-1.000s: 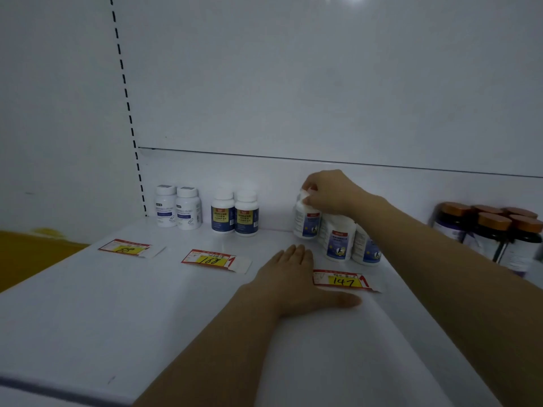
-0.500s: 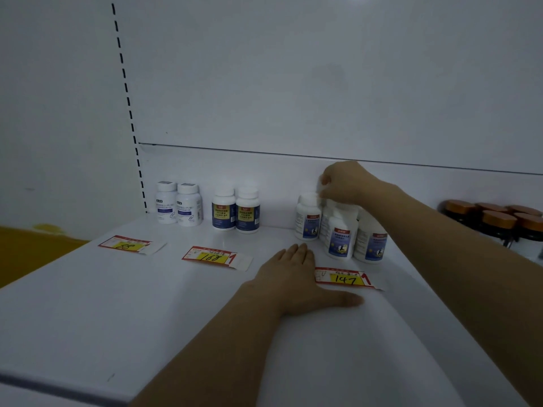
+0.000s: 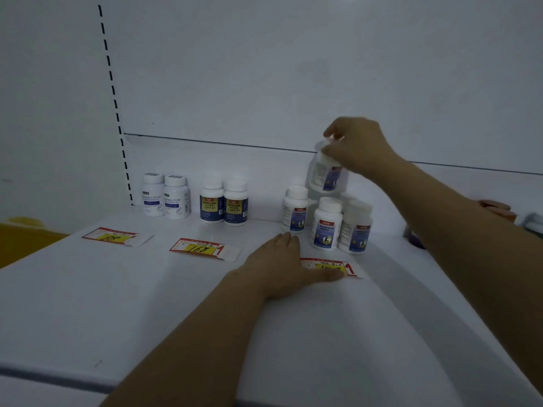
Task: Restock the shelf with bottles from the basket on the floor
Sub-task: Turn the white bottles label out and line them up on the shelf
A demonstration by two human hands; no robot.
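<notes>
Right hand [image 3: 357, 148] pinches a white bottle [image 3: 326, 171] by its cap, right of centre, likely for stacking; left hand [image 3: 282, 265] rests flat, steadying.

The middle price tag [image 3: 202, 248] reads 168 and a red 1, the left tag [image 3: 113, 237] perhaps 28.

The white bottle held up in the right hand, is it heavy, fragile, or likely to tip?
Probably light: the right hand holds the bottle by its cap alone. It looks like rigid plastic, so likely stiff, not fragile. Taller than wide, it could tip if it bumps the three standing bottles below.
</notes>
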